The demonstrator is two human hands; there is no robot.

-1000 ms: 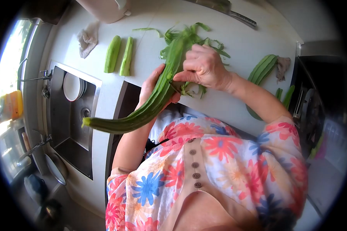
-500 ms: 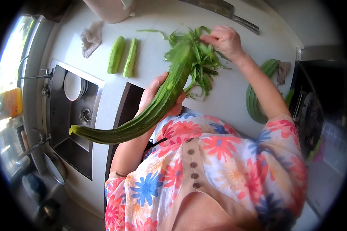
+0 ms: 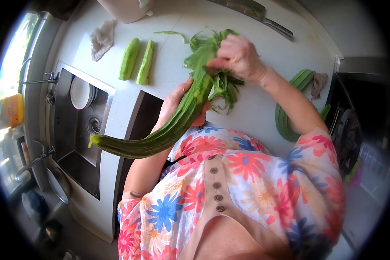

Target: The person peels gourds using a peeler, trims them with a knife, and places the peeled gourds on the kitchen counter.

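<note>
A long, curved, ridged luffa gourd (image 3: 160,136) is held over the counter's front edge by my left hand (image 3: 174,99), whose fingers wrap round it from below. Pale scraped patches show near its upper end; the lower end points left. My right hand (image 3: 237,56) is closed at the gourd's upper end, and whatever it grips is hidden by the fingers. Under both lies a heap of green peel strips (image 3: 226,89) on the counter. Left of the heap are two peeled gourd pieces, a thicker one (image 3: 129,59) and a thinner one (image 3: 145,63).
A knife (image 3: 264,18) lies at the back. Another ridged gourd (image 3: 286,117) rests at the right beside a crumpled cloth (image 3: 319,83). At the left are a grey rag (image 3: 102,41), a pale jug (image 3: 125,9) and a steel sink (image 3: 71,138) with stacked bowls (image 3: 81,93).
My right hand has moved left and down, from beside the peel heap onto the gourd's upper end. The gourd's lower tip has shifted slightly right and up.
</note>
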